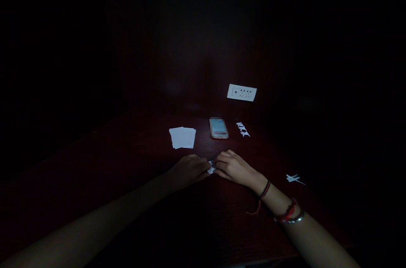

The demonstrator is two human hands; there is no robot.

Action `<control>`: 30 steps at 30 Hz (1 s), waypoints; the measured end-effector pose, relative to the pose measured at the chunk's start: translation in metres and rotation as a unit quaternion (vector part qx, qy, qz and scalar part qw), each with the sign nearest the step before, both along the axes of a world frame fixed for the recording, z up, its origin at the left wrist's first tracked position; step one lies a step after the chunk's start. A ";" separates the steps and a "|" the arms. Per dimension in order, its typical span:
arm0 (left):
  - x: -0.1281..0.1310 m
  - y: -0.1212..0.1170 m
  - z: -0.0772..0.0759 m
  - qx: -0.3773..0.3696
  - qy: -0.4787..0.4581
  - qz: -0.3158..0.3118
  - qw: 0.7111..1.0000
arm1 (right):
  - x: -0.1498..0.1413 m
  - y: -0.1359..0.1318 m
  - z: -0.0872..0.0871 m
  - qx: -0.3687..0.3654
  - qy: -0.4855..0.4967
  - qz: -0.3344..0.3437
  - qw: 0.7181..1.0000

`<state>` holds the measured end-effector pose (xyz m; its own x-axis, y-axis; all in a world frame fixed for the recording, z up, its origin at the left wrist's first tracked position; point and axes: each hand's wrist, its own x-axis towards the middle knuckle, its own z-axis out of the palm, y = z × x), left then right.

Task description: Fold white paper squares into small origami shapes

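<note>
Between my two hands is a small piece of white paper [211, 167], mostly hidden by the fingers. My left hand [190, 170], with a ring on one finger, is closed on its left side. On the right edge of the paper, the bent fingers of my right hand [233, 167] are closed too. Both hands rest low over the dark red table [152, 162]. Past them lies a loose stack of white paper sheets [183, 138]. A phone [218, 128] with a lit, blurred screen is beyond the hands, and small folded white paper pieces [243, 129] lie right of it.
Several thin white paper strips [293, 178] lie crossed on the table at the right. A white wall socket panel [241, 92] is set in the dark wall behind the table. Bracelets [289, 213] circle my right forearm. The surroundings are very dark.
</note>
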<state>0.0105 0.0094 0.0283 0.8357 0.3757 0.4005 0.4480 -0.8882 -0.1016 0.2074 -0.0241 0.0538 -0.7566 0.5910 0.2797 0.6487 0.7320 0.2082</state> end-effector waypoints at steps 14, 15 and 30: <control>-0.002 -0.001 0.004 -0.095 -0.073 -0.007 0.993 | -0.002 0.000 -0.002 0.001 0.080 0.002 0.997; -0.001 -0.002 0.003 -0.099 -0.084 -0.004 0.992 | -0.002 0.000 -0.001 -0.001 0.093 0.000 0.996; 0.003 -0.009 0.011 -0.027 -0.100 0.009 0.995 | -0.014 -0.009 0.005 -0.024 0.196 0.004 0.980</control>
